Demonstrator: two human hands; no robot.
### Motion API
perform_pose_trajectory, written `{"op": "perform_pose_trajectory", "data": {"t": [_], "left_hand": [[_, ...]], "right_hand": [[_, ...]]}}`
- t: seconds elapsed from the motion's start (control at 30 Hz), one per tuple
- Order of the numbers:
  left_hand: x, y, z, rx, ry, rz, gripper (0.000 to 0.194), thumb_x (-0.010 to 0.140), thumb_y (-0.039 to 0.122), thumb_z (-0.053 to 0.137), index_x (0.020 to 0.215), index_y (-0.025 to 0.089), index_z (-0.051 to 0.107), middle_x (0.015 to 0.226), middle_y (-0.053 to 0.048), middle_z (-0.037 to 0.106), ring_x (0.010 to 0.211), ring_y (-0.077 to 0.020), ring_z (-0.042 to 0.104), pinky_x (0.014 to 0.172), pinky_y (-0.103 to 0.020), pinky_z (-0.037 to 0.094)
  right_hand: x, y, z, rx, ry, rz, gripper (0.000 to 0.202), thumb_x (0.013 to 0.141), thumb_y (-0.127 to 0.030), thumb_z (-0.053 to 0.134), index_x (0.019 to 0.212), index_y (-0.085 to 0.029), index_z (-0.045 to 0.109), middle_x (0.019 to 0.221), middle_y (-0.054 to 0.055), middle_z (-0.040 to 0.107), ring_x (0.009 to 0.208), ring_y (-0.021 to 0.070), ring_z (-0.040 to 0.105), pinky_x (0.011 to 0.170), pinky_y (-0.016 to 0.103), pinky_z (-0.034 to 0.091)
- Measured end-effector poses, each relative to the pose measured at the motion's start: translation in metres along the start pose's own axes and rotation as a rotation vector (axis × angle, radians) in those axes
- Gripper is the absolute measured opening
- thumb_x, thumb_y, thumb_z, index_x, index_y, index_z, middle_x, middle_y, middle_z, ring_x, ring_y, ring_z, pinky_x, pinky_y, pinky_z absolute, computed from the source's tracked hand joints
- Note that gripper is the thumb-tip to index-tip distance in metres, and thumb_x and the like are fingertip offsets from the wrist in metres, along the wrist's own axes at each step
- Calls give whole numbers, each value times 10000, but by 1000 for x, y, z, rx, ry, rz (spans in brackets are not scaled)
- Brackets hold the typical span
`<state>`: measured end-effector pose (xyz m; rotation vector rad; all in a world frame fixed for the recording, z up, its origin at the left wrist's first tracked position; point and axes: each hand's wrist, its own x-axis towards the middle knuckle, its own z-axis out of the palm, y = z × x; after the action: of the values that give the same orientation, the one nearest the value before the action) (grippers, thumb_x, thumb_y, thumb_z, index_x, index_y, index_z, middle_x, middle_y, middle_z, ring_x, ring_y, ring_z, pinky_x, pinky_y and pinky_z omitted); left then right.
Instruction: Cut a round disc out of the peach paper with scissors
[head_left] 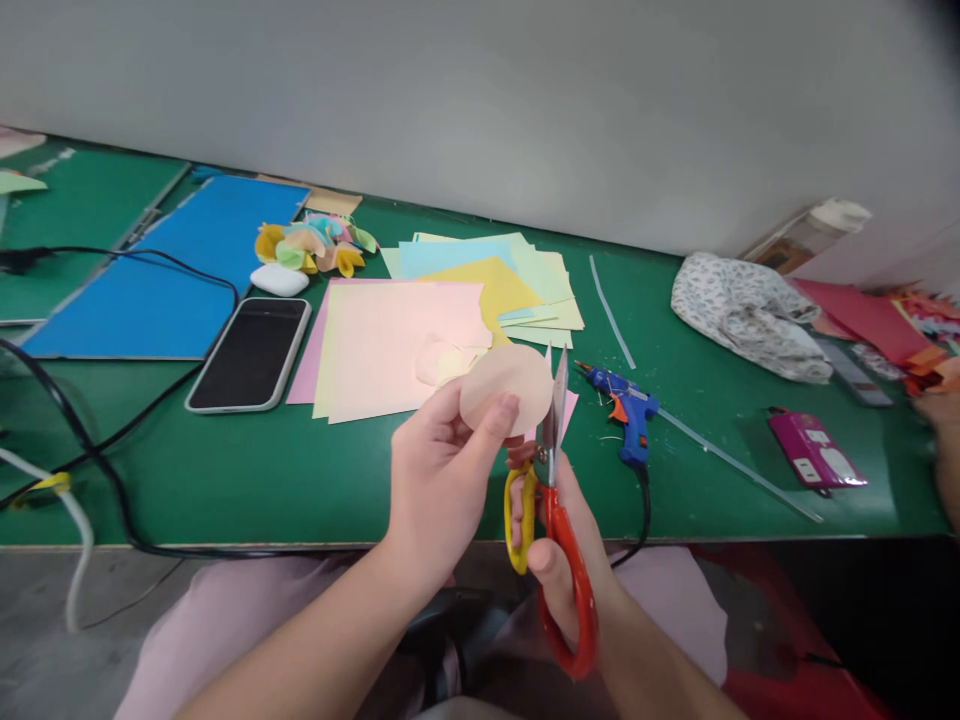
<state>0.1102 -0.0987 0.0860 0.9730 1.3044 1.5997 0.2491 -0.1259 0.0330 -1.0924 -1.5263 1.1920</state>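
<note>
Between the thumb and fingers of my left hand (pixel 442 475) is a rounded piece of pale peach paper (pixel 504 385). My right hand (pixel 574 560) grips scissors (pixel 551 480) with one red and one yellow handle. Their blades point up, slightly parted, right beside the paper's right edge; I cannot tell whether they touch it. Behind my hands lies a stack of pink and yellow paper sheets (pixel 397 340), the top one with a piece cut away. More coloured sheets (pixel 495 275) in blue, yellow and green fan out beyond it.
Left stand a phone (pixel 251 355), a white case (pixel 280 280), paper flowers (pixel 319 243) and a blue board (pixel 172 270), with black cables nearby. Right are a blue glue gun (pixel 628 405), glue sticks (pixel 739 465), a purple packet (pixel 814 450) and a patterned cloth bundle (pixel 750 315). Another person's hand (pixel 941 430) shows far right.
</note>
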Motion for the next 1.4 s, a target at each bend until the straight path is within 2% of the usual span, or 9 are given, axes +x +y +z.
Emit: {"op": "perform_pose_trajectory", "data": {"t": [0.1,0.27,0.37,0.53,0.63,0.73,0.97,1.17,1.4], "left_hand": [[2,-2,-1,1,-15,-20,243,899,443,866,941,206,832,822,-2,836,702,-173,776,662,-244,646],[4,-3,-1,-34,-31,-27,220,902,429,869,951,217,839,846,7,843,740,-165,784,678,-231,657],[4,-1,-1,-52,-32,-33,213,896,423,873,935,216,840,822,13,837,711,-157,778,659,-228,662],[4,2,-1,-26,-8,-28,230,882,422,876,913,199,827,801,5,827,691,-164,774,636,-238,665],[5,2,-2,-10,-1,-22,236,878,422,874,894,194,817,794,2,824,686,-171,775,628,-248,670],[5,3,-3,-2,16,-11,221,871,406,878,863,196,810,769,11,811,655,-163,764,603,-239,658],[8,4,-5,-39,17,10,156,880,362,883,891,216,830,753,47,800,616,-115,746,582,-176,623],[10,3,-6,-16,30,25,180,885,375,880,938,209,837,789,33,817,638,-129,757,584,-190,633],[12,2,-8,1,58,62,170,876,360,885,942,209,844,765,39,815,633,-128,763,565,-174,625]], "right_hand": [[-1,0,0,83,-3,-18,796,788,-968,645,1217,-298,679,956,24,574,785,259,556,638,363,484],[0,-10,-1,25,16,-38,707,839,-921,652,1165,-295,663,939,15,565,752,246,541,668,371,481],[-1,-8,-2,23,16,-37,703,853,-917,640,1176,-293,653,945,11,561,743,235,540,669,366,486],[-6,10,-1,74,-4,-20,727,854,-915,626,1244,-301,635,901,-16,512,644,195,483,556,327,421],[-7,15,-1,61,-2,-9,752,839,-937,608,1244,-304,632,920,-8,528,630,194,498,547,332,433],[-7,14,-1,58,9,-12,748,833,-944,607,1230,-310,634,920,-7,536,627,194,501,556,339,445],[-7,14,0,158,-41,-13,644,873,-851,683,1252,-333,628,889,-29,498,576,156,414,481,289,343],[-7,13,-1,107,-42,-21,639,895,-845,653,1252,-316,619,890,-18,498,581,163,390,467,285,328],[-6,7,0,72,-39,-26,659,942,-869,568,1210,-267,596,776,-59,370,569,151,318,474,273,285]]}}
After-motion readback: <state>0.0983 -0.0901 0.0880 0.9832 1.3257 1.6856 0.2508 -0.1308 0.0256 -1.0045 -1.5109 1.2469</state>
